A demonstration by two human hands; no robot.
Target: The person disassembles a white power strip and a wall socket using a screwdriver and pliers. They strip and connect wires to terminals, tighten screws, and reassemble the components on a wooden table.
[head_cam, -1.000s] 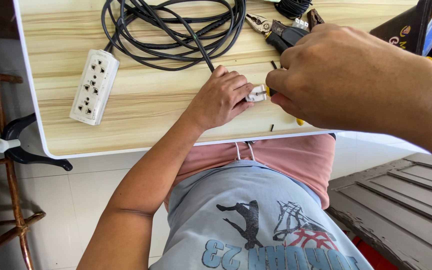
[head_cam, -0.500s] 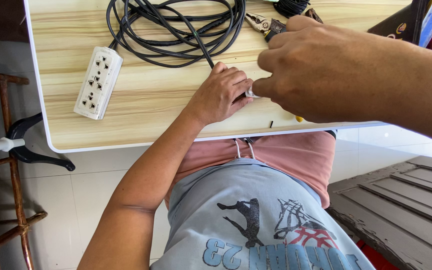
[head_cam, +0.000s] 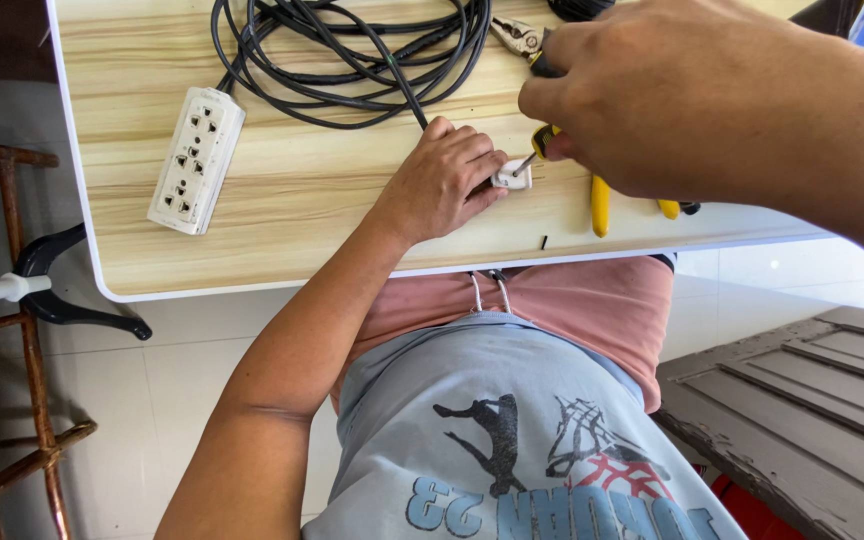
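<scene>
My left hand [head_cam: 442,178] presses a small white plug [head_cam: 512,177] down onto the light wooden table [head_cam: 292,210], fingers closed over it. The plug sits at the end of a black cable [head_cam: 352,60] that lies coiled at the table's far side. My right hand [head_cam: 652,95] hovers close to the camera, gripping a screwdriver [head_cam: 535,150] with a yellow-and-black handle; its metal tip meets the plug. The rest of the screwdriver is hidden in my fist.
A white multi-socket power strip [head_cam: 197,158] lies at the table's left. Pliers [head_cam: 520,38] rest near the cable coil. Yellow-handled tools [head_cam: 601,205] lie under my right hand. A wooden chair frame [head_cam: 12,330] stands left, a grey panel [head_cam: 802,400] lower right.
My right hand has lifted and shifted right, uncovering the screwdriver tip and the white plug. The view has drifted, so the table sits lower and further right.
</scene>
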